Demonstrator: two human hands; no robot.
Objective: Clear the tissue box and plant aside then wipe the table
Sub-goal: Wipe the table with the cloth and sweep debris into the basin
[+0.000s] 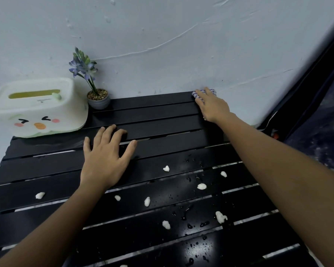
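Note:
A white tissue box (37,110) with a cartoon face stands at the far left corner of the black slatted table (162,110). Beside it, against the wall, a small grey pot holds a purple-flowered plant (96,93). My right hand (210,106) presses flat on a blue-and-white cloth (197,94) at the table's far right corner; the cloth is mostly hidden under the fingers. My left hand (106,155) rests flat on the slats near the middle, fingers spread, holding nothing.
Several white crumbs (201,186) and water drops (189,226) lie scattered over the near half of the table. A pale wall (162,45) runs right behind the table. Dark fabric (316,112) hangs at the right.

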